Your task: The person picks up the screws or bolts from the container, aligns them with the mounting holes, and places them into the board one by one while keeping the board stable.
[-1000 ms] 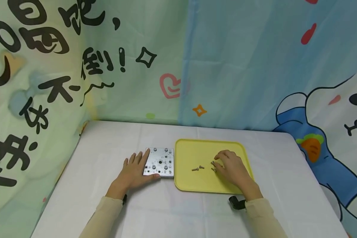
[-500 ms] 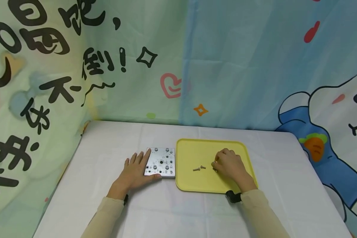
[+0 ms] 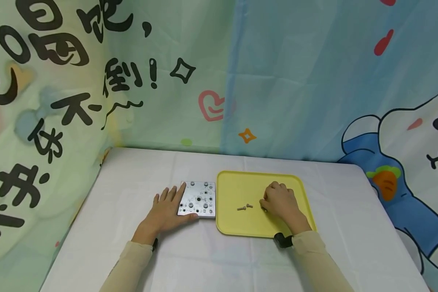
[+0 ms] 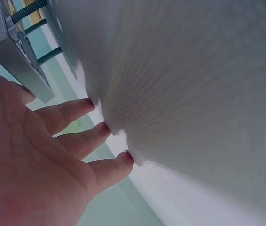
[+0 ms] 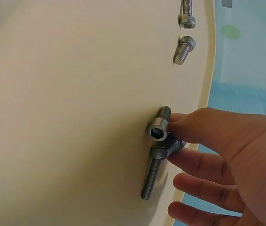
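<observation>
My left hand [image 3: 164, 211] lies with spread, straight fingers at the left side of a silver metal plate [image 3: 190, 194] full of holes and screw heads. In the left wrist view, three fingertips [image 4: 123, 160] press the white cloth, and threaded shanks [image 4: 48, 55] stick out under the plate. Over the yellow tray [image 3: 237, 227], my right hand [image 3: 279, 198] pinches a socket head screw [image 5: 176, 143] between thumb and index finger. Close by are a short screw [image 5: 159, 125] at the thumb tip and a longer screw [image 5: 151, 179] below it.
Two more screws [image 3: 241, 208] lie left of my right hand in the tray. The tray stands directly right of the plate on a white tablecloth [image 3: 219, 259]. Printed curtains [image 3: 277, 81] hang behind and left of the table.
My right thumb and fingers have closed in on the screws in the tray, and the hand has drawn slightly left. My left hand stays at the plate.
</observation>
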`<state>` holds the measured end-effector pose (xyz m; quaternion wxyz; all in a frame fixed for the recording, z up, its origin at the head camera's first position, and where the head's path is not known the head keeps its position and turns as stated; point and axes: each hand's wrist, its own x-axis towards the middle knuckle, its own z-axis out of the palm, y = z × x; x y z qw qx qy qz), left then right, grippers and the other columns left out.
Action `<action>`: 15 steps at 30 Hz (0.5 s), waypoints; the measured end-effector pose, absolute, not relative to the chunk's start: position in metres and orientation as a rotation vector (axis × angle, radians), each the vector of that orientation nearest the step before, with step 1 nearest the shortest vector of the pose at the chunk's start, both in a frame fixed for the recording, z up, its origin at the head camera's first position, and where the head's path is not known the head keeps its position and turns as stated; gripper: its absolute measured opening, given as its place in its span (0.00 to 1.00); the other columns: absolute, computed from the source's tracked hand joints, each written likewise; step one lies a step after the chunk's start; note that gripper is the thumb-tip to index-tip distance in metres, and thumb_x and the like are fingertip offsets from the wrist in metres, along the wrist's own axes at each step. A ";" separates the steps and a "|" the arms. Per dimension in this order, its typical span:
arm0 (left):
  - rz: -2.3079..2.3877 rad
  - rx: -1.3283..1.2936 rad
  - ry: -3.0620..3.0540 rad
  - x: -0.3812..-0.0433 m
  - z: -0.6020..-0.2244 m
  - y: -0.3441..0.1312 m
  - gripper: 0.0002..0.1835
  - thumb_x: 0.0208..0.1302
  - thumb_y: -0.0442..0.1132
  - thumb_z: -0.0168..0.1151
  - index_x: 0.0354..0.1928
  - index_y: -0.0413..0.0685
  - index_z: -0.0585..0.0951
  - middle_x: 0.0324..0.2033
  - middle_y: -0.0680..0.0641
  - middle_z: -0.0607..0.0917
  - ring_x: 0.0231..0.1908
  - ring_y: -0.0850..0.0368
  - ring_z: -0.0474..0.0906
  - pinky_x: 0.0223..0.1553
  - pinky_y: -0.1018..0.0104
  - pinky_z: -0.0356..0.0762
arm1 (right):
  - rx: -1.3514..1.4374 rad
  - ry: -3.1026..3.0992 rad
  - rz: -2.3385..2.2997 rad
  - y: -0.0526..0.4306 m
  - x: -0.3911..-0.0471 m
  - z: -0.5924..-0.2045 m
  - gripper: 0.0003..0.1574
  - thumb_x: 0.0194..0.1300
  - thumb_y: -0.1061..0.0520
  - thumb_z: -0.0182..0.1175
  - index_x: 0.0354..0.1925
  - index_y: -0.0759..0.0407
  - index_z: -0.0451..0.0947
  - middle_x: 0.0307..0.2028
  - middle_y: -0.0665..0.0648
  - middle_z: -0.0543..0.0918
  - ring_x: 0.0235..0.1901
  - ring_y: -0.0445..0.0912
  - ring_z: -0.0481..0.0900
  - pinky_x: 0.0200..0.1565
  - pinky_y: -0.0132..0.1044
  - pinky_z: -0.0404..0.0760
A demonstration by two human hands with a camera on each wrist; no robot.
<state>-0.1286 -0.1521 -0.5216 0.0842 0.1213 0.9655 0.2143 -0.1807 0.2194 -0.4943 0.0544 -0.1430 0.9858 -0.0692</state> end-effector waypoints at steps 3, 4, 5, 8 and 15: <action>0.641 0.365 2.883 -0.129 -0.522 -0.152 0.60 0.55 0.80 0.55 0.81 0.54 0.49 0.73 0.34 0.60 0.73 0.31 0.50 0.67 0.31 0.47 | -0.435 2.992 -0.205 0.219 -0.180 -0.493 0.09 0.65 0.54 0.64 0.30 0.56 0.81 0.51 0.66 0.77 0.50 0.64 0.73 0.50 0.65 0.70; 0.639 0.365 2.883 -0.129 -0.522 -0.152 0.60 0.55 0.80 0.54 0.81 0.54 0.49 0.73 0.34 0.60 0.73 0.31 0.50 0.67 0.31 0.48 | -0.438 2.993 -0.206 0.219 -0.180 -0.492 0.08 0.65 0.54 0.63 0.30 0.56 0.81 0.51 0.66 0.77 0.50 0.64 0.73 0.50 0.65 0.70; 0.639 0.364 2.882 -0.130 -0.522 -0.152 0.60 0.55 0.80 0.54 0.81 0.54 0.49 0.73 0.34 0.60 0.73 0.31 0.50 0.67 0.31 0.47 | -0.441 2.996 -0.211 0.219 -0.179 -0.492 0.08 0.65 0.55 0.63 0.30 0.57 0.81 0.51 0.66 0.77 0.50 0.64 0.73 0.50 0.65 0.70; 0.644 0.362 2.875 -0.130 -0.522 -0.152 0.60 0.55 0.79 0.55 0.81 0.53 0.49 0.73 0.34 0.60 0.73 0.31 0.50 0.67 0.31 0.47 | -0.454 3.014 -0.227 0.218 -0.178 -0.490 0.07 0.64 0.56 0.62 0.28 0.56 0.80 0.51 0.66 0.77 0.49 0.63 0.73 0.51 0.65 0.70; 0.630 0.356 2.864 -0.131 -0.524 -0.152 0.60 0.56 0.78 0.55 0.81 0.54 0.47 0.74 0.35 0.59 0.74 0.33 0.48 0.68 0.32 0.46 | -0.581 3.106 -0.257 0.210 -0.174 -0.486 0.08 0.63 0.56 0.62 0.27 0.54 0.78 0.50 0.64 0.78 0.48 0.62 0.75 0.48 0.62 0.73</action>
